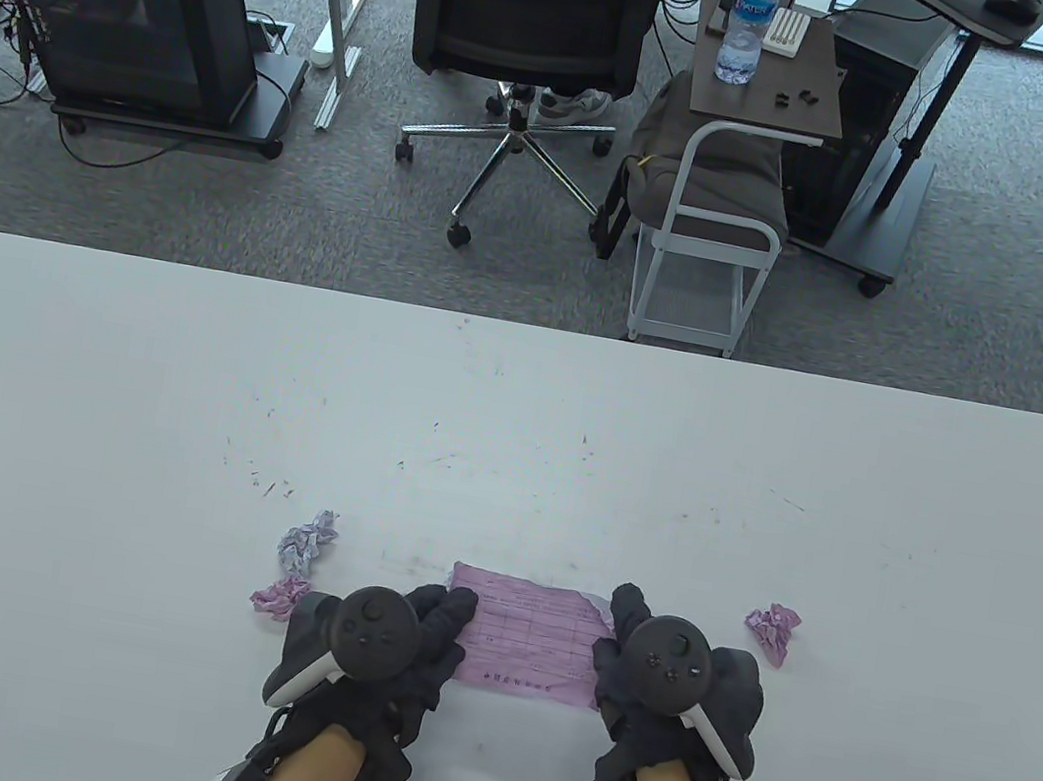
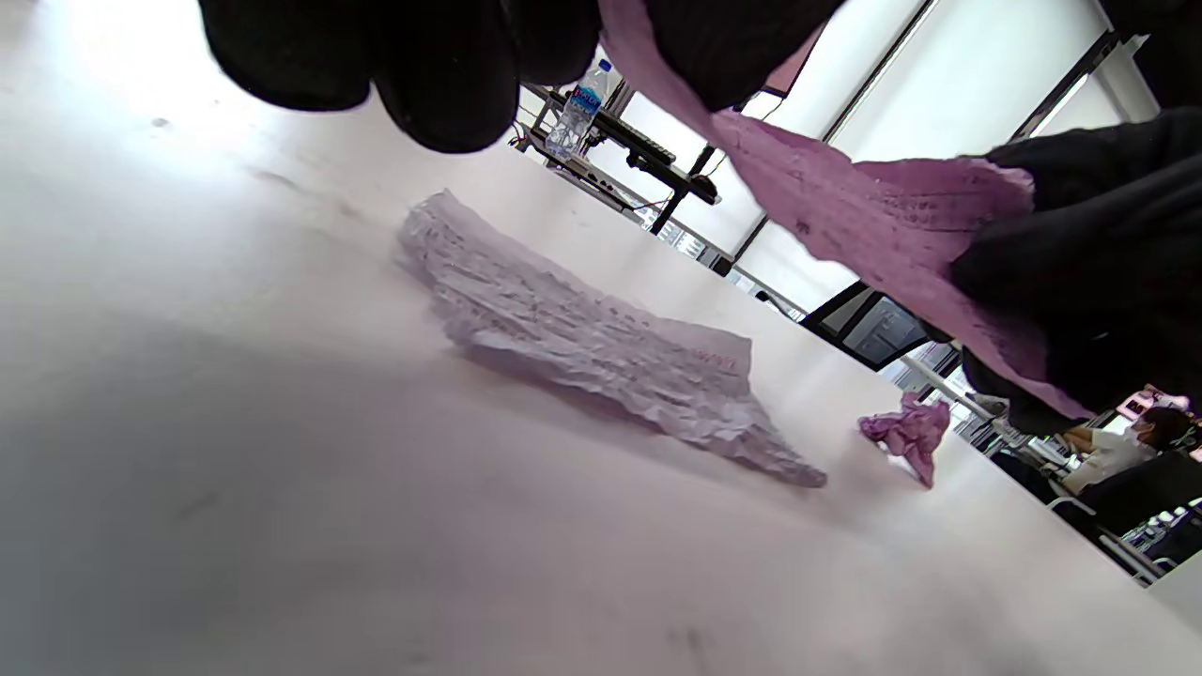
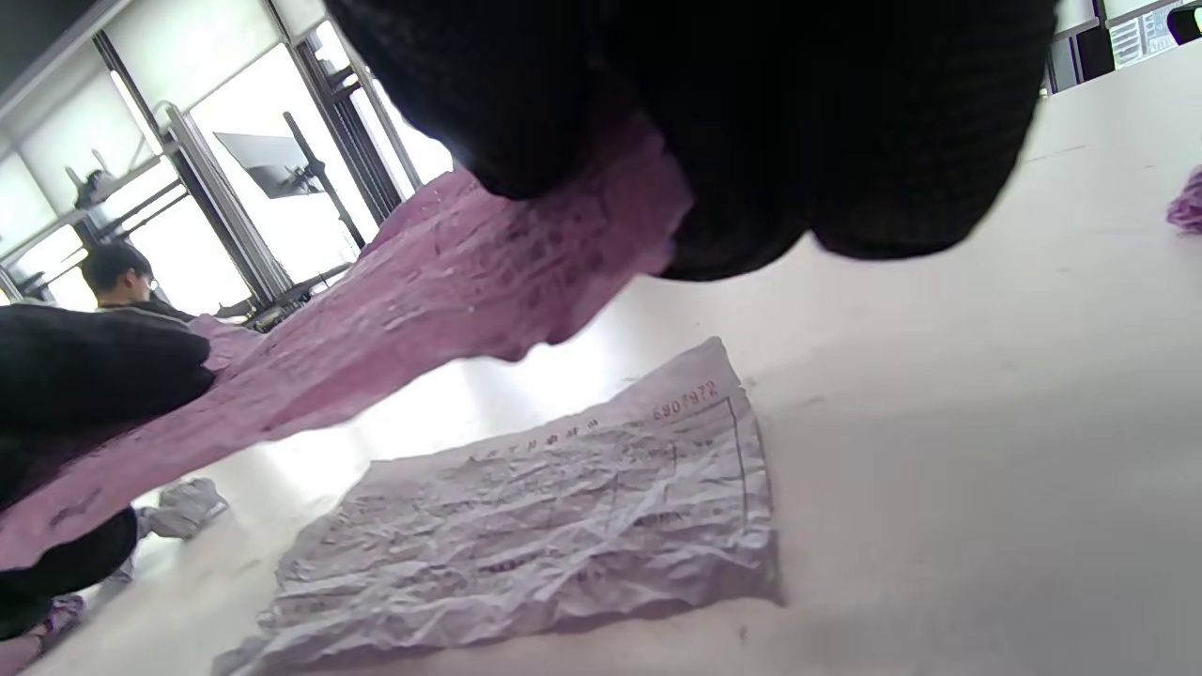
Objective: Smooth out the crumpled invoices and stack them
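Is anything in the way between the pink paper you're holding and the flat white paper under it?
Nothing visible. The pink invoice, pinched by the left hand and right hand, hangs above the flattened white invoice. Only air shows between them; the crumpled balls lie off to the sides.

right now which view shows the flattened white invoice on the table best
The right wrist view: the white invoice lies fully exposed there, creases and print visible. The left wrist view shows it edge-on. In the table view the held pink invoice hides it.
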Demonstrator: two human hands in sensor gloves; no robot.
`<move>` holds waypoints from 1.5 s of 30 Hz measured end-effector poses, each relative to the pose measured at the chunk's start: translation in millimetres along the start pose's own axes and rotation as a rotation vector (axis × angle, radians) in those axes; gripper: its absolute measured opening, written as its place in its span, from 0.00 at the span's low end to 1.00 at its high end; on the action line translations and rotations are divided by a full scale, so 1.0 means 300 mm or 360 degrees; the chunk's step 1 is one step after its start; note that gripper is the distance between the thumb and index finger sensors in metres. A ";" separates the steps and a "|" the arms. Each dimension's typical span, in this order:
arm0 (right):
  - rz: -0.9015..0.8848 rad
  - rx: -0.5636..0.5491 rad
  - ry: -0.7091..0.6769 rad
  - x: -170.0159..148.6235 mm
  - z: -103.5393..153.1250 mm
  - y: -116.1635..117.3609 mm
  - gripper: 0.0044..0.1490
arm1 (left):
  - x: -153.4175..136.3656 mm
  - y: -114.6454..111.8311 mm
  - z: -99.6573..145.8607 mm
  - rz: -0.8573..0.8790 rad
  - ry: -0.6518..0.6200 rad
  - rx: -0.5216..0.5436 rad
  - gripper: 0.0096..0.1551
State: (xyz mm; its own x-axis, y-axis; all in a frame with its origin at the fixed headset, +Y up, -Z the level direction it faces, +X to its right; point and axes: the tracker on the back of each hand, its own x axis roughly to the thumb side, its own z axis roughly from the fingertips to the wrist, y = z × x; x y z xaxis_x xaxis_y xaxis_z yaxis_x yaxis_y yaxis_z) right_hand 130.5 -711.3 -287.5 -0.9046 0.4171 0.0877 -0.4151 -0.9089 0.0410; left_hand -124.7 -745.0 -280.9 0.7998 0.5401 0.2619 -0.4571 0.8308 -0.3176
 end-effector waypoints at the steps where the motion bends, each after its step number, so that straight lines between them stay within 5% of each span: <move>1: 0.0052 0.0024 0.0023 -0.003 -0.024 0.024 0.38 | -0.008 -0.015 -0.016 -0.0018 0.0010 -0.0024 0.31; 12: 0.0400 0.0137 0.0070 0.012 -0.139 0.150 0.39 | -0.045 -0.063 -0.108 -0.0247 0.0096 -0.0131 0.33; 28: 0.0896 0.0186 0.0035 0.063 -0.145 0.257 0.38 | -0.072 -0.107 -0.118 -0.0460 0.0239 -0.0269 0.35; 35: 0.1066 0.0081 0.0022 0.020 -0.138 0.178 0.44 | -0.069 -0.061 -0.068 -0.0379 0.0194 -0.0145 0.38; 40: 0.1086 0.0033 0.0253 -0.162 -0.159 0.043 0.47 | -0.005 0.017 0.031 -0.0427 0.0055 -0.0050 0.43; 45: 0.0808 0.0224 0.0437 -0.319 -0.185 0.003 0.49 | 0.061 0.037 0.131 -0.0371 -0.0011 -0.0013 0.46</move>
State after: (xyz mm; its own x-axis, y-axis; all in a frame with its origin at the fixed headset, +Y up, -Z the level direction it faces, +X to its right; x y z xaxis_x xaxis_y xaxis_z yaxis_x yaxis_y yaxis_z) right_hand 211.2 -752.1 -351.2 -0.9863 -0.1021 -0.1294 0.0757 -0.9779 0.1948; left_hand -130.5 -720.7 -243.9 0.8808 0.3344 0.3352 -0.2569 0.9322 -0.2550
